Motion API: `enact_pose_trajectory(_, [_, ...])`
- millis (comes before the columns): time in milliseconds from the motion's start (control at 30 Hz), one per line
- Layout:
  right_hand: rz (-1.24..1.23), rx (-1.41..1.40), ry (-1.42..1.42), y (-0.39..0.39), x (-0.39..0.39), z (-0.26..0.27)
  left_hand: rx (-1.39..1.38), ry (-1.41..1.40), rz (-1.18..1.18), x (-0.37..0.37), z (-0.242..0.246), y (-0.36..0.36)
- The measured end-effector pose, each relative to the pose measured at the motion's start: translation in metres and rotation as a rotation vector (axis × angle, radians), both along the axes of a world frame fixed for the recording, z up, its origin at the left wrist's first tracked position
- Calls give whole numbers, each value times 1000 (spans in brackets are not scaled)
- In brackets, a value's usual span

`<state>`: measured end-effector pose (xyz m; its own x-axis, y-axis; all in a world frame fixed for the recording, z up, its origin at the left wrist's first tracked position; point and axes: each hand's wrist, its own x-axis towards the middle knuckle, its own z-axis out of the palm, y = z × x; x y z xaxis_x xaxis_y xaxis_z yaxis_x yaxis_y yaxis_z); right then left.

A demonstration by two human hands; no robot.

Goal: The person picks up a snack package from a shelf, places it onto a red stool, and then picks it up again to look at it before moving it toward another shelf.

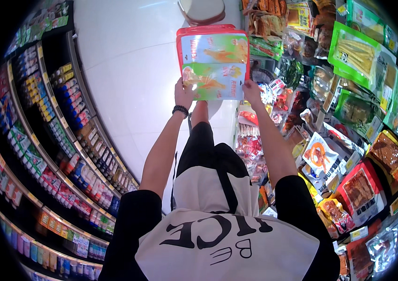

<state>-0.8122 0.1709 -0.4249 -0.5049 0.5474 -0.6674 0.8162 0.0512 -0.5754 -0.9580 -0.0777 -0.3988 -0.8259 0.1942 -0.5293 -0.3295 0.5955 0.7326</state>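
Note:
Both of my hands hold a red shallow tray (178, 47) in front of me over the aisle floor. Two flat, sealed plastic food packages lie on it: one blue and green (199, 52) at the far side, and one green (216, 82) overlapping the near side. Pictures and printing cover both packages. My left hand (184, 92) grips the near left corner, and a dark beaded bracelet (180, 111) sits on that wrist. On the near right edge rests my right hand (251, 91), its fingers closed on the tray's side.
Packaged snacks, including a green-edged pack (355, 52), hang or lie densely along the right. Curved-looking shelves (55, 167) of drinks and boxed goods line the left. A round pale object with a brownish rim (201, 10) stands on the floor beyond the tray.

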Motion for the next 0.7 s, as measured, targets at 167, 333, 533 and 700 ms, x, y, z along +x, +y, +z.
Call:
enact_pose_trajectory(167, [-75,114,54,-7,0,10,-52,43,-54,-1,4,6])
enact_pose_trajectory(333, [-192,93,42,-13,-3,37,-128,-74,-98,-8,0,6])
enact_pose_trajectory(533, [-163,114,81,-27,29,73,-167,27,-82,-4,-25,-23])
enact_pose_trajectory(700, [-200,92,-22,-54,93,120,-176,244,-361,25,33,-2])
